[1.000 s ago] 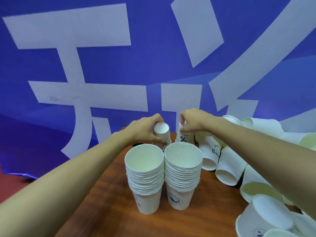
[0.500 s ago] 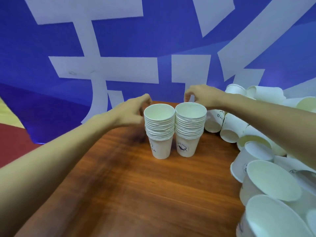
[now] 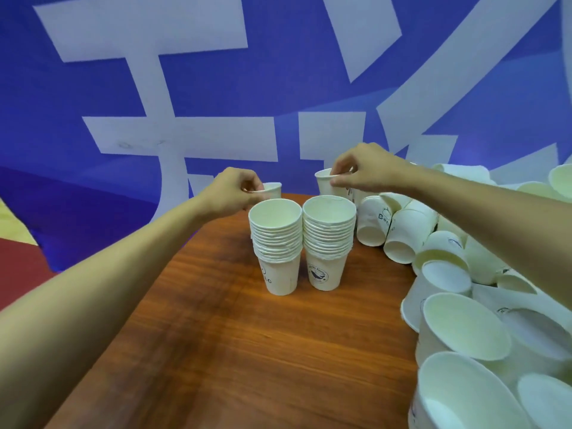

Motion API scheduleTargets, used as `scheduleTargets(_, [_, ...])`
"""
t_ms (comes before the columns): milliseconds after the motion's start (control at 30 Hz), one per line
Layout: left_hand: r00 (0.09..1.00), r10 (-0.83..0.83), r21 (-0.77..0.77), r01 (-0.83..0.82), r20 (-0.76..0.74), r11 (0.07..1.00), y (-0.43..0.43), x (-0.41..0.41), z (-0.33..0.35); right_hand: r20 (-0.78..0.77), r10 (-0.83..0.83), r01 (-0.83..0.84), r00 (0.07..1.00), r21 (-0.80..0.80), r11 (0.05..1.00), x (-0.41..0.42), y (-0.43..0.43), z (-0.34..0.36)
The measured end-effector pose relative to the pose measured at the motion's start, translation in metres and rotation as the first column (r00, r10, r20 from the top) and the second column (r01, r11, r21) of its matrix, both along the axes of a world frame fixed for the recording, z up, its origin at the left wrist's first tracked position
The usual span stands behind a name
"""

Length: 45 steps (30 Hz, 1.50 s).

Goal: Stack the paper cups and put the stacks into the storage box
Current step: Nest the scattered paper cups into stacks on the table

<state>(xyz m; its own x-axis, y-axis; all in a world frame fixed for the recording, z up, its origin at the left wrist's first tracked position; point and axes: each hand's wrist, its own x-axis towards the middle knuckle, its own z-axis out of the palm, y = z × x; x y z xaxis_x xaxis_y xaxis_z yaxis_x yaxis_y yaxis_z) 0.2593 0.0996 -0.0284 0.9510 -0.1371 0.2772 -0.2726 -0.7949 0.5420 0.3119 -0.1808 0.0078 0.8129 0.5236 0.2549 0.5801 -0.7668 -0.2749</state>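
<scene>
Head view: left hand (image 3: pixel 235 193) pinches a first cup (image 3: pixel 274 191) by the rim just beyond the left stack (image 3: pixel 277 243). The right hand (image 3: pixel 365 171) pinches a second cup (image 3: pixel 325 185) beyond the right stack (image 3: pixel 328 239). Both cups are upright, probably for nesting. Loose cups (image 3: pixel 464 320) crowd the table (image 3: pixel 247 351) at right; storage box unseen.

Behind the stacks (image 3: pixel 275 236), the left hand (image 3: pixel 230 193) hides most of its cup (image 3: pixel 274 190); loose cups (image 3: pixel 464 320) right of them are cropped.

On the counter (image 3: pixel 232 351), centre and right
Left stack (image 3: pixel 276 243) just beside right stack (image 3: pixel 328 239), centre frame; loose cups (image 3: pixel 464 323) heaped lower right.
</scene>
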Motion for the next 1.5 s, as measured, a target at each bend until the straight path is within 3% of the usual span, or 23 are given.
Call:
scheduleTargets(100, [0.989,0.054,-0.019,-0.052,0.136,0.998,-0.001,-0.021,0.026,0.135,-0.074,0.067,0.988,0.057,0.996,-0.018,-0.006,0.017])
scheduleTargets(233, [0.955,0.062,0.027,-0.073,0.29,0.997,-0.011,-0.06,0.062,0.263,-0.068,0.031,0.962,0.14,0.99,-0.054,-0.003,0.044])
scheduleTargets(467, [0.928,-0.017,0.093,-0.019,0.372,0.996,-0.036,-0.122,0.096,0.324,-0.019,-0.061,0.946,0.232,0.971,-0.119,0.004,0.069])
scheduleTargets(933, [0.986,-0.025,0.274,-0.022,0.167,0.961,-0.044,-0.118,0.062,0.086,0.055,-0.077,0.995,0.277,0.958,-0.126,-0.01,0.026])
scheduleTargets(1100, [0.996,-0.035,0.259,0.013,0.081,0.966,-0.037,-0.116,0.055,-0.009,0.113,-0.11,0.994,0.188,0.976,-0.12,-0.003,0.012])
scheduleTargets(1233, [0.999,-0.01,0.362,0.027,-0.048,0.932,-0.037,-0.112,0.04,-0.113,0.123,-0.113,0.986,0.093,0.989,-0.112,0.003,0.001])
scheduleTargets(1500, [0.996,-0.086,0.281,0.093,-0.036,0.955,-0.036,-0.093,0.024,-0.116,0.09,-0.079,0.989,0.097,0.992,-0.09,0.006,-0.013])
